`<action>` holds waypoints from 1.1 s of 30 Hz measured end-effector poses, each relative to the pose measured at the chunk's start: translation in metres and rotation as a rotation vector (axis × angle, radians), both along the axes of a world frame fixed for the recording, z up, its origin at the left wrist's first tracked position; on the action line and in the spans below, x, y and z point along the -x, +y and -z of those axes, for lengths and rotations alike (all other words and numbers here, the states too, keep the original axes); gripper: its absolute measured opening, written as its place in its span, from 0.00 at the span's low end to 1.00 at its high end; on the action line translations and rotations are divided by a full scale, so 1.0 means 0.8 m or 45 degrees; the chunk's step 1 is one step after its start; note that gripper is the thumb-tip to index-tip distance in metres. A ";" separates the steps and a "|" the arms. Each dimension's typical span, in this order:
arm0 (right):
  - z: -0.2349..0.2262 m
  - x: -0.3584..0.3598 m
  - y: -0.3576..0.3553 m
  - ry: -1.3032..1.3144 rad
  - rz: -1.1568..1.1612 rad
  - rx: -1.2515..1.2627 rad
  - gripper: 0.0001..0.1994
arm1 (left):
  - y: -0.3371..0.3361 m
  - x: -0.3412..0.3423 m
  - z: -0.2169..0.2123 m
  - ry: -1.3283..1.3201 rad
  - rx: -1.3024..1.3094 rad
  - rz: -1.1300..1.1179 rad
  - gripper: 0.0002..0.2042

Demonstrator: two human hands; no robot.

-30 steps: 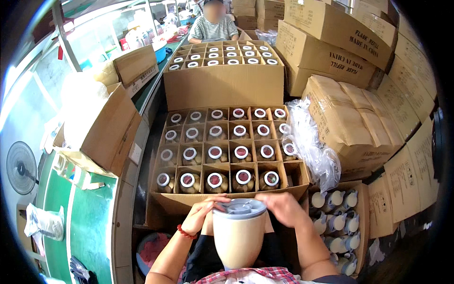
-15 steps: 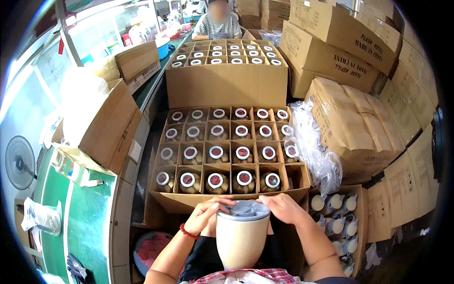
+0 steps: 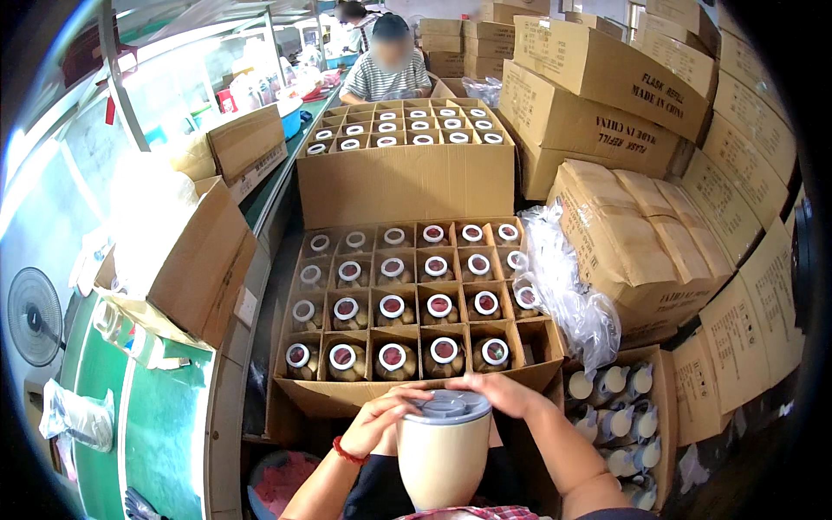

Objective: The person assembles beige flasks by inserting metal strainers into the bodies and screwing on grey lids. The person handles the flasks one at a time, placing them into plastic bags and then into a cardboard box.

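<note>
Cream flask sits lid-up at the lower centre of my view

From my remote seat, I see the flask tapering toward the bottom edge, its grey-blue lid facing up at me. The left hand, with a red bead bracelet at its wrist, lies over the lid's left side, fingers stretched out and close together. The right hand reaches in from the right, loosely extended along the lid's far edge; I cannot tell how firmly either one presses.

Just beyond, across the centre, I have a divided carton of bottles ringed in white at the mouth. A second carton stands behind it, upper centre, before a co-worker in a striped top. Clear plastic drapes the first carton's right side. At lower right, I make out an open box of pale items with bluish parts; at lower left, a green tabletop.
</note>
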State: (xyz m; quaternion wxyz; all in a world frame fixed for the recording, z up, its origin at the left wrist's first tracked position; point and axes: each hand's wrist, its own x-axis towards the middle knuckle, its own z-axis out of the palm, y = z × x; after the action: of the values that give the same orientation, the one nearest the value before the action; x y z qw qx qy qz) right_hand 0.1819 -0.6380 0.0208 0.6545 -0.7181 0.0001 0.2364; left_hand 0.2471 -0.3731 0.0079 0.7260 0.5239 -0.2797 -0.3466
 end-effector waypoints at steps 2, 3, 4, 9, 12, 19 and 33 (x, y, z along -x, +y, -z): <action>0.042 -0.033 -0.003 0.305 -0.003 -0.678 0.35 | -0.035 0.018 -0.062 -0.942 -0.134 -0.177 0.11; 0.100 -0.049 -0.006 0.209 -0.084 -0.769 0.36 | -0.053 0.032 -0.085 -1.156 -0.288 -0.168 0.13; 0.111 -0.055 0.006 0.254 -0.120 -0.925 0.36 | -0.061 0.045 -0.100 -1.366 -0.473 -0.190 0.14; 0.056 -0.005 0.009 0.169 -0.032 -0.708 0.32 | -0.043 0.012 -0.058 -1.053 0.004 -0.073 0.09; -0.013 0.037 0.012 -0.470 -0.111 0.674 0.31 | 0.017 -0.021 0.061 0.175 0.323 0.003 0.15; 0.090 -0.050 0.007 0.162 -0.057 -0.901 0.31 | -0.063 0.049 -0.092 -0.847 -0.152 -0.331 0.09; 0.035 -0.018 -0.005 0.168 0.050 -0.515 0.38 | -0.035 0.025 -0.044 -0.489 -0.057 -0.330 0.15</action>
State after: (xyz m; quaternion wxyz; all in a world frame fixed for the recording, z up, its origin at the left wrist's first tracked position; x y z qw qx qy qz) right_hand 0.1967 -0.6423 -0.0075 0.7883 -0.5551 0.0097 0.2653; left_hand 0.2273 -0.4013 0.0433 0.6862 0.6277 -0.3354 -0.1505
